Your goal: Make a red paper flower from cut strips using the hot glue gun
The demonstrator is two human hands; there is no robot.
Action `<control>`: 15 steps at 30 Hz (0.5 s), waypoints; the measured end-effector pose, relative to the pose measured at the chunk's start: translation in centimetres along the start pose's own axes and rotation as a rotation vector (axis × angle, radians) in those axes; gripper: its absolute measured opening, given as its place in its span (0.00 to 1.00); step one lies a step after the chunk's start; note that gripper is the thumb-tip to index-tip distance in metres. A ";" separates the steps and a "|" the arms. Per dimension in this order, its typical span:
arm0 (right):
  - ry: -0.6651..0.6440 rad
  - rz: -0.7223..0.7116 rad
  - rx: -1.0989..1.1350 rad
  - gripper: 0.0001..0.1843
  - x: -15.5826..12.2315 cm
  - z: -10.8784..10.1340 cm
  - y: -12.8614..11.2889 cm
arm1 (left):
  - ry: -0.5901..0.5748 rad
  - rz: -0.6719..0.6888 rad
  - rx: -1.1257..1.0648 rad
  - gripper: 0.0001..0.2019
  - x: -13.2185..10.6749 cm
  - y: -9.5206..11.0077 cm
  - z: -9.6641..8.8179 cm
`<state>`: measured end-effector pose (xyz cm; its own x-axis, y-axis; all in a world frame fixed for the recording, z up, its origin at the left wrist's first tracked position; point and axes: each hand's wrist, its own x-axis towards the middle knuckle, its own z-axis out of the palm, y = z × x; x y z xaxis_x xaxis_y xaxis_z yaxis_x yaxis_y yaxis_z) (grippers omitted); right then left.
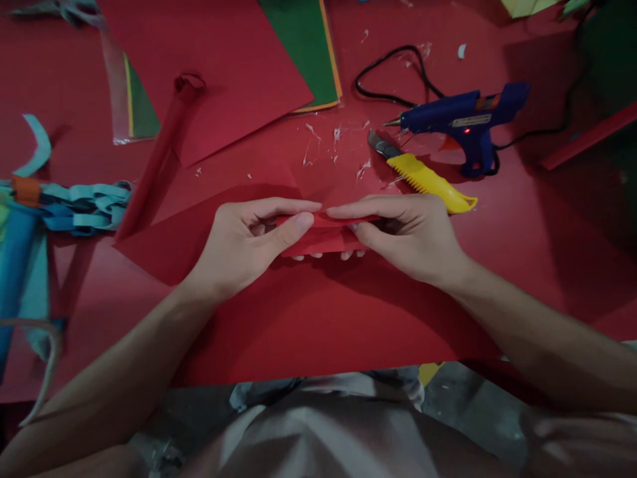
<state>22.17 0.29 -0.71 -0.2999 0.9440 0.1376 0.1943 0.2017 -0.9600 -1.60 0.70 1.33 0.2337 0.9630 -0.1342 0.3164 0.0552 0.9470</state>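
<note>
Both my hands pinch a small folded piece of red paper in front of me, over the red tabletop. My left hand grips its left end, thumb on the near face and fingers curling behind and below. At the right end, my right hand holds it the same way, its index fingertip close to the left one along the top edge. Fingertips of both hands show under the paper's lower edge. A larger red sheet lies beneath my hands near the table's front edge.
A blue glue gun with a lit red light and black cord lies at the right, beside a yellow utility knife. Red and green sheets lie at the back. A rolled red paper tube and a blue paper chain are at left.
</note>
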 end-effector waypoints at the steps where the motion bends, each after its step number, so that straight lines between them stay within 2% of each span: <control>1: -0.004 -0.013 -0.018 0.17 0.0 0.0 0.0 | 0.020 0.009 0.035 0.14 0.0 -0.1 0.1; 6: -0.011 -0.022 -0.087 0.11 0.0 0.1 -0.4 | 0.068 0.021 0.086 0.13 0.1 -0.5 0.3; 11: 0.047 0.039 -0.099 0.12 0.2 0.3 -0.1 | 0.070 0.031 0.119 0.11 0.1 -0.4 0.4; 15: 0.044 0.060 -0.112 0.11 0.3 0.3 0.1 | 0.073 0.036 0.133 0.11 0.0 -0.2 0.4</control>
<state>21.85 0.50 -0.84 -0.2439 0.9653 0.0932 0.3147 0.1697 -0.9339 -1.33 0.59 0.98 0.1816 0.9805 -0.0748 0.4289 -0.0105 0.9033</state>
